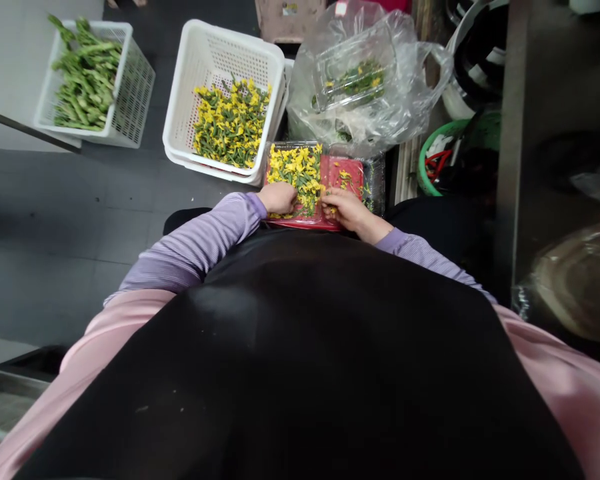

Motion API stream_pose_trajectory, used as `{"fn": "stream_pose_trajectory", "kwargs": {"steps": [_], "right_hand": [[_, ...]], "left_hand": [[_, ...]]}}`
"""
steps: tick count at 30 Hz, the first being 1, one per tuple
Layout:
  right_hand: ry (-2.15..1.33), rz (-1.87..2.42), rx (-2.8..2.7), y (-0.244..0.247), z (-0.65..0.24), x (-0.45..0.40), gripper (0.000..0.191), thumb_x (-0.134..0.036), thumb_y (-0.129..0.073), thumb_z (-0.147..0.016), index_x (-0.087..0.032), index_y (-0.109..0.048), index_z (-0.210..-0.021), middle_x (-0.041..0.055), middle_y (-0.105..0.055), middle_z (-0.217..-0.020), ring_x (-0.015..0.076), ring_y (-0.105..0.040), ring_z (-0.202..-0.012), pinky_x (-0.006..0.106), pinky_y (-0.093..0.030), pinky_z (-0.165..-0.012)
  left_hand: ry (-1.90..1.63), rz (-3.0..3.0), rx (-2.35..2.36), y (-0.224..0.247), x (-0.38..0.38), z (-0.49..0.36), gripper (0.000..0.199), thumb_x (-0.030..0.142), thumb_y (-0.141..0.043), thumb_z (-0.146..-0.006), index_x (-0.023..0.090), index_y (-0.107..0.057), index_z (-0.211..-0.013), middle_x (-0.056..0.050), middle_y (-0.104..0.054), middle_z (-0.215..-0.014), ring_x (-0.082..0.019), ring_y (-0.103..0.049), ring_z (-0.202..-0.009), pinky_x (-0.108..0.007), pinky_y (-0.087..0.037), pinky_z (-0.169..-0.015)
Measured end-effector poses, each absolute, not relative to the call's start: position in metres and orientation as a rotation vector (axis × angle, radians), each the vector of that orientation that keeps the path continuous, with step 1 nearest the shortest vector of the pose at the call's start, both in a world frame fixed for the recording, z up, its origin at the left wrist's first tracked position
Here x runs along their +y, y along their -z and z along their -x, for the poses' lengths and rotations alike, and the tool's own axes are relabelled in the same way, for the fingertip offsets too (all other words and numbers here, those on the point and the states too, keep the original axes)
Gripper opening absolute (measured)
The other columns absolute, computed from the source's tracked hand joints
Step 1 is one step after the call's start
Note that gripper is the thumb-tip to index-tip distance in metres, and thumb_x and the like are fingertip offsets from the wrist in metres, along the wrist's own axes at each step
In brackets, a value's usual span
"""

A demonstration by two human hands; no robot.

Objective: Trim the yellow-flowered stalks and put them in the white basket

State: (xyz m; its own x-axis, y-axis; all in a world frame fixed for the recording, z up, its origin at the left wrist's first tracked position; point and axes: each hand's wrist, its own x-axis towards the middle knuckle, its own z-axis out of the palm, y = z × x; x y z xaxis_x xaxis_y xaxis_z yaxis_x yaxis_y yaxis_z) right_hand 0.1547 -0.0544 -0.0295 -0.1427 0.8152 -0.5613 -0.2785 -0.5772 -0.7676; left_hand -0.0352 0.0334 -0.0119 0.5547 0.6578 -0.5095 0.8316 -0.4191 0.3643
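Pinching a flower bit (323,192) in the right hand (341,205), at four o'clock of the flowers (300,167) in the clear box (307,219), and curling the left hand (280,197) over them at seven, with fingertips hidden and any hold impossible to tell. Working near a flower-filled basket (183,113) at eleven and a bag (410,100) at one.

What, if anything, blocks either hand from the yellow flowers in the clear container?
Nothing visible does. The left hand is at the near side of the yellow flowers, the right hand at their right edge, and no lid shows over them.
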Motion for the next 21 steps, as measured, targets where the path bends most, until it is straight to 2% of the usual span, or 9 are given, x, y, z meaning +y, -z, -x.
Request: {"fn": "stream_pose_trajectory", "kwargs": {"steps": [3,6,10,15,18,21], "right_hand": [[-1.738,1.413,-0.889,0.032,-0.147,-0.052,0.021,-0.026,-0.080,-0.075,-0.021,-0.061,-0.084,-0.0058,-0.051,-0.059,0.0107,-0.044,-0.053,0.024,-0.036,-0.052],[-1.604,1.403,-1.143,0.033,-0.137,-0.045,0.023,-0.029,-0.081,-0.074,-0.020,-0.062,-0.083,-0.0053,-0.051,-0.064,0.0120,-0.045,-0.061,0.026,-0.037,-0.059],[-1.416,1.406,-1.380,0.034,-0.135,-0.032,0.024,-0.032,-0.078,-0.076,-0.019,-0.059,-0.075,-0.0028,-0.055,-0.071,0.0145,-0.049,-0.073,0.029,-0.039,-0.071],[-1.376,1.305,-1.606,0.031,-0.144,-0.027,0.023,-0.036,-0.076,-0.077,-0.017,-0.065,-0.078,0.0017,-0.064,-0.081,0.0185,-0.055,-0.083,0.032,-0.041,-0.079],[-1.424,1.215,-1.648,0.030,-0.150,-0.029,0.023,-0.038,-0.077,-0.077,-0.017,-0.068,-0.082,0.0026,-0.067,-0.083,0.0187,-0.057,-0.082,0.032,-0.042,-0.078],[-1.528,1.245,-1.479,0.032,-0.156,-0.033,0.024,-0.038,-0.080,-0.075,-0.019,-0.067,-0.083,-0.0001,-0.064,-0.075,0.0145,-0.051,-0.068,0.028,-0.040,-0.066]], "left_hand": [[0.104,-1.702,1.191,0.000,0.032,0.038,0.014,0.018,-0.078,-0.075,0.016,-0.066,-0.068,0.000,-0.058,-0.055,-0.013,-0.061,-0.059,-0.024,-0.048,-0.063],[-0.098,-1.331,1.186,-0.007,0.024,0.038,0.016,0.021,-0.079,-0.080,0.015,-0.066,-0.074,0.001,-0.061,-0.057,-0.007,-0.056,-0.050,-0.023,-0.049,-0.058],[-0.207,-1.143,1.205,-0.009,0.021,0.038,0.018,0.022,-0.082,-0.081,0.013,-0.068,-0.076,0.000,-0.064,-0.057,-0.006,-0.058,-0.050,-0.021,-0.053,-0.059],[-0.193,-1.178,1.135,-0.008,0.028,0.046,0.014,0.020,-0.081,-0.081,0.010,-0.072,-0.076,-0.002,-0.067,-0.058,-0.008,-0.063,-0.052,-0.023,-0.056,-0.060],[-0.162,-1.223,1.073,-0.008,0.030,0.049,0.015,0.021,-0.081,-0.081,0.009,-0.073,-0.076,-0.004,-0.070,-0.063,-0.008,-0.062,-0.050,-0.023,-0.056,-0.059],[-0.124,-1.310,1.044,-0.002,0.029,0.049,0.014,0.022,-0.076,-0.084,0.009,-0.073,-0.079,-0.007,-0.074,-0.070,-0.008,-0.062,-0.052,-0.023,-0.054,-0.059]]}}
